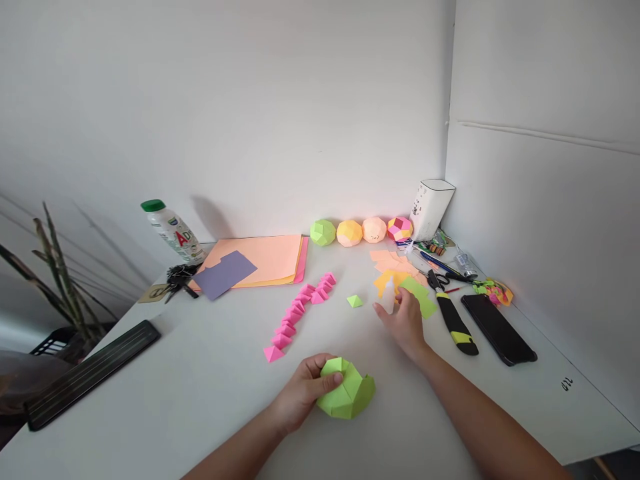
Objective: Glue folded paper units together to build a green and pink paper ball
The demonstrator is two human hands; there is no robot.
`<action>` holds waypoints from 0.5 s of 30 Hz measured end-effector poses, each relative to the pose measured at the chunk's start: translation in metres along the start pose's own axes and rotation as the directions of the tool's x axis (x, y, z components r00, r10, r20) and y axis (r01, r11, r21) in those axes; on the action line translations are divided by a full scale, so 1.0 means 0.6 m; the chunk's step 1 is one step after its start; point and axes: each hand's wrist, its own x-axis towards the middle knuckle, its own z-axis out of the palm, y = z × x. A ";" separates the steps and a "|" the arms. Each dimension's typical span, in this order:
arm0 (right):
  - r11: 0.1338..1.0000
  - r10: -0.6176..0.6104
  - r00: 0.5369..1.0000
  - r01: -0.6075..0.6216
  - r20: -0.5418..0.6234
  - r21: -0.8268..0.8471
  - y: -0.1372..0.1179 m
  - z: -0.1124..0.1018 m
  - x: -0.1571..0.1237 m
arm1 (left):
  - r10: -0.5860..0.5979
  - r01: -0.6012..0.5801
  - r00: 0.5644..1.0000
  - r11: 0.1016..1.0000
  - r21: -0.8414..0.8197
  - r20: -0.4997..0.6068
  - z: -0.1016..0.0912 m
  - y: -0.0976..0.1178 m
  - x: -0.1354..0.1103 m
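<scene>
My left hand (pixel 313 392) is closed on a green paper ball (pixel 345 393), a faceted shape with its thumb-side panels pressed and a flap or gap at the right. Beside a small white squeeze bottle (pixel 389 297) with a pointed tip, my right hand (pixel 404 320) has its thumb and fingers spread around the upright bottle. Whether they touch it is hard to make out. A small green folded paper piece (pixel 355 301) lies left of that hand. Green paper pieces (pixel 419 297) and yellow paper pieces (pixel 387 281) lie around the bottle.
Pink folded pieces (pixel 295 310) form a row on the table. Four-sided sheets (pixel 260 260) lie behind, near a white bottle (pixel 175 230). Several finished paper balls (pixel 349 233) line the wall. A utility knife (pixel 456 323), scissors (pixel 438 280) and a phone (pixel 499 329) lie at right.
</scene>
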 end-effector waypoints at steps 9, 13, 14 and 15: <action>0.994 -0.017 0.998 0.023 0.061 -0.104 -0.004 -0.003 0.011 | -0.031 0.032 0.999 0.999 -0.029 0.019 -0.001 0.000 0.001; 0.997 0.002 1.000 -0.003 0.009 0.083 -0.013 -0.037 0.014 | -0.036 0.038 0.999 0.999 -0.036 0.037 -0.004 0.002 0.003; 0.958 0.021 0.999 -0.028 0.030 0.284 -0.019 -0.049 0.012 | -0.039 0.040 0.998 0.998 -0.038 0.042 -0.005 0.002 0.003; 0.875 0.035 0.998 -0.058 0.057 0.480 -0.026 -0.062 0.008 | -0.039 0.041 0.998 0.998 -0.040 0.046 -0.005 0.002 0.004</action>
